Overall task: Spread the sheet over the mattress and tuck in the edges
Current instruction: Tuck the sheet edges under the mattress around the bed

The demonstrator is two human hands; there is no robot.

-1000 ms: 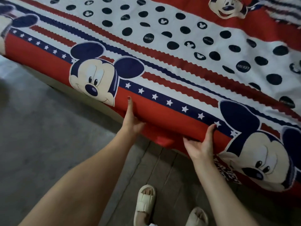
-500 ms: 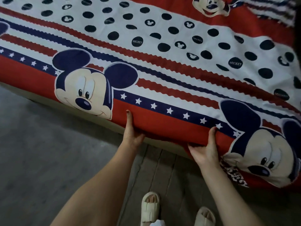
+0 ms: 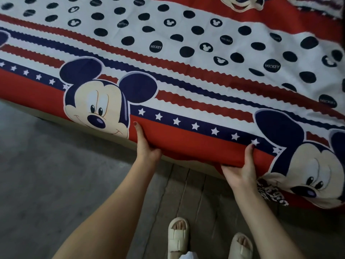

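Sheet (image 3: 186, 75) spread flat over the mattress (image 3: 186, 162), filling the far part of the view, with the near edge running diagonally from far left down to near right and the printed bands following that same line, so the long axis slants left to right. Plenty of readable print: "MICKEY" in white letters inside several of the dark dots on the white band, other dots showing a little mouse-head outline. More lettering under the right-hand cartoon face at the hanging hem, too crumpled to read. Looks like smooth woven cotton, matte, barely creased on top; red zigzag-edged stripes, a navy band with white stars, then a solid red border along the edge, plus big round-eared cartoon faces left and right. Pale mattress side peeking out as a thin strip beneath the red border between the hands. Left hand (image 3: 146, 146) gripping the red border just right of the left cartoon face, thumb up on the front, fingers hidden underneath the edge. Right hand (image 3: 242, 167) clamped on the same border further right, thumb pressing near the star band, fingers wrapped under the fold. Grey concrete-looking floor (image 3: 46, 174) on the left, plank-like boards (image 3: 196, 199) nearer, and cream chunky slides (image 3: 177, 234) on both feet at the bottom.
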